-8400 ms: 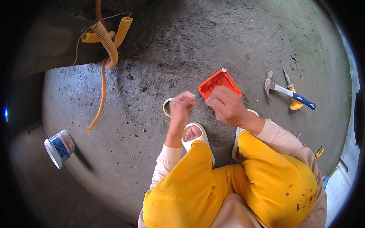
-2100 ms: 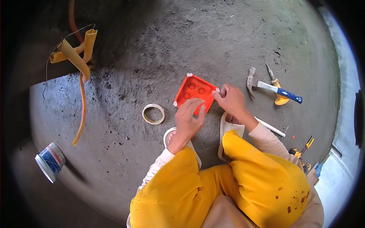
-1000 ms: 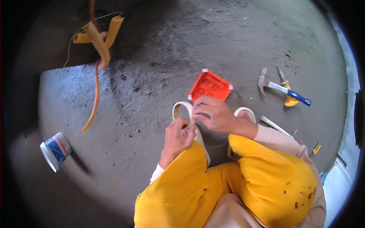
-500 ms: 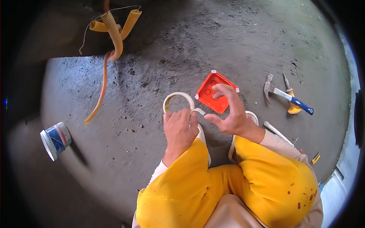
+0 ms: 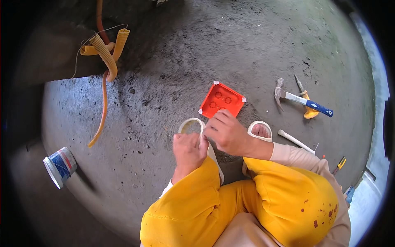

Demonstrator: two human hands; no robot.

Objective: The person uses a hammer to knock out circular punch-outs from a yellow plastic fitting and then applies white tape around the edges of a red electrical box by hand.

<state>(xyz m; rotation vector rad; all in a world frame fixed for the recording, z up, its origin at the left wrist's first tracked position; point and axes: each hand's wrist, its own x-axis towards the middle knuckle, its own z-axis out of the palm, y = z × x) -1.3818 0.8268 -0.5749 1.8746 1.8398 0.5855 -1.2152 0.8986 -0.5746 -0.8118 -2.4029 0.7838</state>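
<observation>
Beside the tape roll (image 5: 203, 126), right fingers (image 5: 217, 124) — spread earlier — now curl.

Head camera, left fisheye of pair: looks steeply down from the wearer's brow level; knees (image 5: 187, 201) near in lower frame, tape (image 5: 202, 124) mid-frame, floor (image 5: 255, 49) beyond.

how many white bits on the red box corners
3 visible on the red box: a white bit at its far corner, one at the right, one at the left. The right hand hides the near corner, perhaps with another.
</observation>
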